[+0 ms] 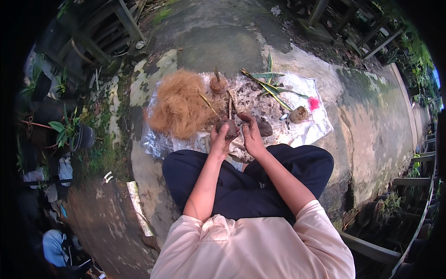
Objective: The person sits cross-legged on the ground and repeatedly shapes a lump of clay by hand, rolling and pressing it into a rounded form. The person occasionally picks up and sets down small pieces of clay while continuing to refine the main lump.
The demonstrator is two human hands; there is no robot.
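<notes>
My left hand (pixel 220 139) is closed around a dark ball of damp soil (pixel 230 129), over the near edge of a white and silver sheet (pixel 309 132). A thin yellowish leaf (pixel 206 101) rises beside this ball; its base is hidden. My right hand (pixel 252 137) faces the ball from the right, its soiled fingers stretched out. Just beyond that hand's outer side is a second dark soil lump (pixel 264 127). Fluffy brown fibre (pixel 180 104) is heaped on the left. A fibre-wrapped ball with a short sprout (pixel 218 85) stands at the back.
Long green leaves with yellow edges (pixel 269 86) lie back right, near a round tan lump (pixel 298 115) and a bright pink patch (pixel 314 102). Loose soil dots the sheet. A potted plant (pixel 76 135) stands left; wooden rails (pixel 378 251) run along the right.
</notes>
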